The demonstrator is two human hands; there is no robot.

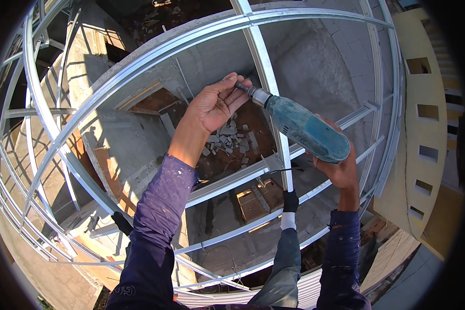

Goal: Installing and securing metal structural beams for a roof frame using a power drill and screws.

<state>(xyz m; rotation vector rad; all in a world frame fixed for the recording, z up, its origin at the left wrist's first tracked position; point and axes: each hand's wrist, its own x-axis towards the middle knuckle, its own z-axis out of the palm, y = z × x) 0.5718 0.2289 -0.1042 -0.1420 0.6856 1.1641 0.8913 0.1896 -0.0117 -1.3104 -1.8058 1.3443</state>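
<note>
My right hand (338, 168) is wrapped around the rear of a teal power drill (305, 126), which is scuffed and dusty. The drill points up and to the left, its silver chuck (260, 96) holding a short dark bit (242, 87). At the bit's tip, the thumb and index finger of my left hand (217, 101) are pinched together, with the other fingers loosely curled. Whether a small screw sits between those fingertips is too small to tell. Just behind the chuck, a galvanized steel beam (263, 64) passes under the drill.
Steel channels form an open frame, including a long crosswise channel (160, 49). My black shoes (290, 200) rest on beams. Far below lie concrete walls, a rubble pile (232, 137) and a wooden box-like form (258, 199). A yellow wall (423, 124) with square openings stands right.
</note>
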